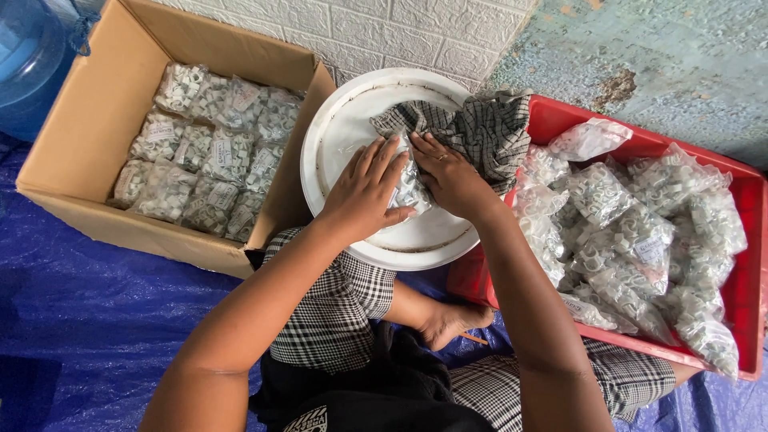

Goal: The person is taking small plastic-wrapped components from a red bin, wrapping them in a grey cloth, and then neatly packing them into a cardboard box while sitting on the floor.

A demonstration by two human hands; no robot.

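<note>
A clear bag of small white parts point(410, 186) is pressed flat at the middle of a round white lid point(344, 128) by the left hand point(364, 190) and right hand point(450, 178), fingers spread open on it. A checked cloth point(484, 128) is draped over the lid's right edge; a cardboard box point(96, 120) is seen left, a red crate point(560, 120) right.

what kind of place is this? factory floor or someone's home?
Probably an informal packing spot on the floor, not a factory line. The person sits on a blue tarp by a wall, between a cardboard box and a red crate, both holding clear bags of small white parts.
</note>
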